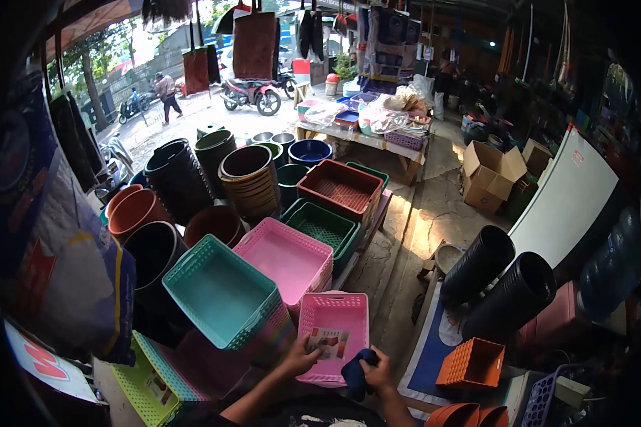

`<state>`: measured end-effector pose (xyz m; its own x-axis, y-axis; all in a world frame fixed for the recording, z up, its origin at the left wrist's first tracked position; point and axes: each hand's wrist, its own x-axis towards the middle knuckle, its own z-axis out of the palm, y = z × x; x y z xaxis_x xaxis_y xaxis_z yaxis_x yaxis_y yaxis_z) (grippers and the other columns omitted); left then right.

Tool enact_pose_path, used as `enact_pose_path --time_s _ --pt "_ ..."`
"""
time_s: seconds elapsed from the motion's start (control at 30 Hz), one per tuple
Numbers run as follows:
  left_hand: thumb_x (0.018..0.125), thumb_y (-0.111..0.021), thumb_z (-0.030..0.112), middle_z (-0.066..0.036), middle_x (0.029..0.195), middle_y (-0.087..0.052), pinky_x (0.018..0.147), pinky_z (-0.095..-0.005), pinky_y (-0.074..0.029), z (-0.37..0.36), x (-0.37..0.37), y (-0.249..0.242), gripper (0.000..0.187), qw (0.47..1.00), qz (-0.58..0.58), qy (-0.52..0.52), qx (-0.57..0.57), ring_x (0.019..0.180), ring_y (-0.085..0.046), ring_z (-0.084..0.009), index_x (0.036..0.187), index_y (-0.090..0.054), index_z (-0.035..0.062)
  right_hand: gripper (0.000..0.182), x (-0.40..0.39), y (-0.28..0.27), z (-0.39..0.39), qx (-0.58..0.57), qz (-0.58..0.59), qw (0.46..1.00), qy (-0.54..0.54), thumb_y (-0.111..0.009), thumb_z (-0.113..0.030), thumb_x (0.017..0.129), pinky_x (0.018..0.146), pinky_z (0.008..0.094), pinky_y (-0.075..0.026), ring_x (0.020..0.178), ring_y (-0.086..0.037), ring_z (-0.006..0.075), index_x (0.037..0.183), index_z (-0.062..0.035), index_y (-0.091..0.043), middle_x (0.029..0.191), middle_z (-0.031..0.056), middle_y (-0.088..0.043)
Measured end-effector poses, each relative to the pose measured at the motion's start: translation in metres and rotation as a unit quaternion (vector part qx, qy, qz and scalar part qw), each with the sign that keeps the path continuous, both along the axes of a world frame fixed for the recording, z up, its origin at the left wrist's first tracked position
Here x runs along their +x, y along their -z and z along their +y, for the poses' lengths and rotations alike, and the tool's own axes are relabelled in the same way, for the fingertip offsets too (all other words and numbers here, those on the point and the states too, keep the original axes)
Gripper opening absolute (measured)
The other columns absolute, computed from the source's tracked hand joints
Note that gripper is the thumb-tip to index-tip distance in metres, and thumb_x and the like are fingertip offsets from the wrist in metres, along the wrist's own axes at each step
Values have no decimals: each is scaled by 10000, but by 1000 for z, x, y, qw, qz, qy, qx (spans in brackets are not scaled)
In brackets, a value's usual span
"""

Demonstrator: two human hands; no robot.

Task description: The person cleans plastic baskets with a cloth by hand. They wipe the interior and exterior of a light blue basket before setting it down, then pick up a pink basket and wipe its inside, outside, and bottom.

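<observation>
A small pink basket (334,311) stands in front of me at the bottom centre, with a printed label (329,343) lying inside it. My left hand (303,357) reaches over the basket's left side, its fingers at the label's left edge; whether they grip it cannot be made out. At the basket's lower right, my right hand (377,368) is closed on a dark blue cloth (357,370). Left of the basket are stacked teal baskets (221,288) and larger pink baskets (285,257).
Green and red-brown baskets (340,186) are stacked farther back, beside tall bucket stacks (249,171). Black pots (509,295) and an orange basket (471,361) stand to the right. A cardboard box (490,174) sits farther back. A person (167,96) walks outside.
</observation>
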<state>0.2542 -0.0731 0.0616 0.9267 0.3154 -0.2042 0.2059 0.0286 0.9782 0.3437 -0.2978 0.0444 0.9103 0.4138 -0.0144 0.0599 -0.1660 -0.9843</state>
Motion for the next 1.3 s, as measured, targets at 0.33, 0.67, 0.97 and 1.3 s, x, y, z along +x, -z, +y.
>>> enact_pose_path --time_s 0.33,0.67,0.97,1.3 --pt "917 -610 84 -137 1099 -640 752 -332 -543 39 -147 11 332 971 48 -222 -77 899 -647 -197 1215 -512 -24 558 -78 17 35 -56 59 997 1 -704 -64 797 1008 342 -437 1162 -591 283 1295 93 -508 1245 238 -599" --pt "893 -580 48 -97 983 -620 484 -284 -416 84 -245 129 318 843 120 -484 -200 619 -574 -161 1199 -496 29 555 -139 29 39 -106 109 988 29 -667 -18 799 965 331 -457 1133 -608 262 1316 82 -494 1225 226 -615" --pt "870 -556 55 -144 1166 -534 622 -348 -470 74 -219 106 478 832 141 -526 -104 822 -561 -230 1331 -432 32 555 -145 37 36 -72 117 990 43 -647 1 811 944 309 -456 1087 -612 223 1334 75 -479 1189 189 -632" --pt "894 -636 131 -189 1258 -512 968 -337 -429 12 -216 74 564 948 144 -280 43 1150 -539 -270 1379 -377 4 529 -134 31 29 -57 101 993 21 -624 40 811 928 291 -453 1033 -605 181 1323 76 -494 1125 151 -644"
